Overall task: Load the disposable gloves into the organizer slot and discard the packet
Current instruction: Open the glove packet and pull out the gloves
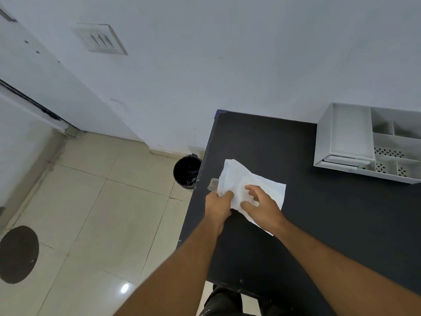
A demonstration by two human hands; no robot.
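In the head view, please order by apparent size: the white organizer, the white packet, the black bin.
1. white organizer, partly cut off at the frame edge
2. white packet, partly under both hands
3. black bin, partly behind the table and farther away, so unsure

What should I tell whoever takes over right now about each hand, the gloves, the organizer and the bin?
Left hand: grip closed on the near-left edge of the white glove packet.
Right hand: fingers spread, resting on top of the packet, not clearly pinching.
The packet lies at the left edge of the black table; a clear bit sticks out at its left side.
White organizer sits at the table's far right, and its slots look empty.
Black bin stands on the floor left of the table.
Done: nothing loaded yet.
Left: pull the gloves out, load the slot, bin the packet.
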